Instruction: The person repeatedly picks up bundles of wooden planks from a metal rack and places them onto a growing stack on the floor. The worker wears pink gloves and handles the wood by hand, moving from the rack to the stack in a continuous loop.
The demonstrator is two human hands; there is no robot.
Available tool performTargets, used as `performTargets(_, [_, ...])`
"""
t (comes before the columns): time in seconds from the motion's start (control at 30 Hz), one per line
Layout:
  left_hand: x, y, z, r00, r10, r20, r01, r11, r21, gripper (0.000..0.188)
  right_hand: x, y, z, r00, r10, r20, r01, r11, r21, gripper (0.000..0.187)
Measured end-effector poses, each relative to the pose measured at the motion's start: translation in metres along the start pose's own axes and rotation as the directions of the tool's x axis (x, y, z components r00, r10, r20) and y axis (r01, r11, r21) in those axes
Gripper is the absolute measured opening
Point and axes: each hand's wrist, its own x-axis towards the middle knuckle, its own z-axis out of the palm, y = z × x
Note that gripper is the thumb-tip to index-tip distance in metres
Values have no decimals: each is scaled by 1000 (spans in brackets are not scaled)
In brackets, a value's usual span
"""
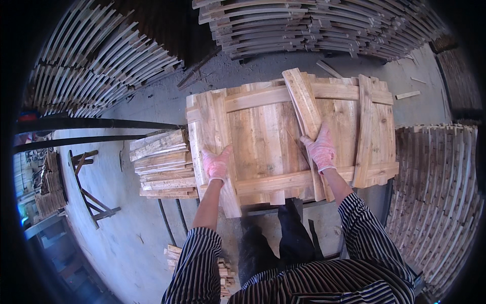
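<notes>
A wooden panel of boards (260,134) lies before me, with two long rails across it. Near its left end, my left hand (216,163), in a pink-and-white glove, spans a plank (215,119) laid crosswise, thumb at one edge and fingers at the other. That plank's near end sticks out past the panel. My right hand (321,149), gloved alike, grips slanted planks (302,99) at the middle, which overlap partly and reach beyond the far edge. Another crosswise plank (363,129) lies untouched towards the right end.
Loose boards (164,164) are stacked left of the panel, beside dark metal bars (101,123). Tall wood stacks stand at the far left (96,61), far side (314,28) and right (435,197). A dark frame (88,190) rests on the concrete floor (126,223).
</notes>
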Motion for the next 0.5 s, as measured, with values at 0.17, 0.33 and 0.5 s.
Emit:
performTargets(0.17, [30,-62,-56,993,60,104,-42,985,-167,117,-34,-53,-7,993,-40,112,78,930,-359,88])
performTargets(0.33, [58,-91,-36,962,232,144,-209,965,-157,98,-97,-103,80,981,-137,134,142,990,-25,86])
performTargets(0.5, [85,-91,-38,945,277,173,-234,944,-234,91,-126,-193,142,911,-271,311,216,956,199,83])
